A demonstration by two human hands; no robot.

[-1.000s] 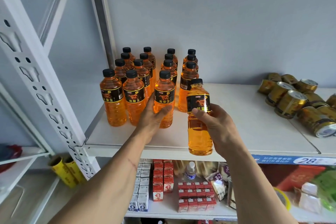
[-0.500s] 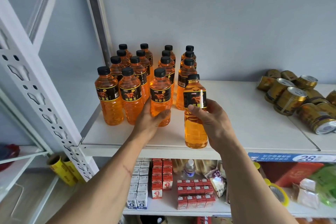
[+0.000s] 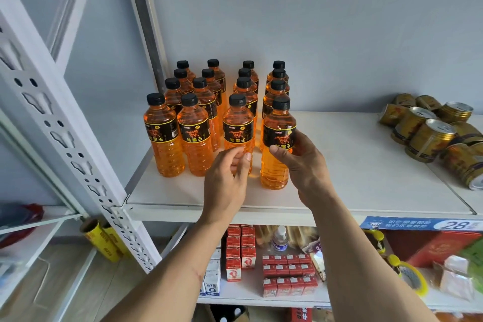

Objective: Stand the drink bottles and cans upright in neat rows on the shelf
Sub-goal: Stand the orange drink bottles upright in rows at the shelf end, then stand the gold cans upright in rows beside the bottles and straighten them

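Note:
Several orange drink bottles (image 3: 194, 136) with black caps stand upright in four columns at the left of the white shelf (image 3: 352, 185). My right hand (image 3: 305, 165) grips the front bottle of the right column (image 3: 278, 133) around its label; its base rests on the shelf. My left hand (image 3: 226, 180) is just in front of the neighbouring front bottle (image 3: 237, 128), fingers loosely curled with the tips against its lower body. Several gold cans (image 3: 428, 136) lie on their sides in a pile at the shelf's right end.
A white perforated upright (image 3: 65, 144) slants across the left. A bare stretch of shelf lies between bottles and cans. The lower shelf holds red cartons (image 3: 240, 251), a small bottle and packets. Yellow rolls (image 3: 104, 240) lean at lower left.
My right hand carried its bottle back from the shelf edge and set it in line with the front row. My left hand loosened its hold on the neighbouring bottle.

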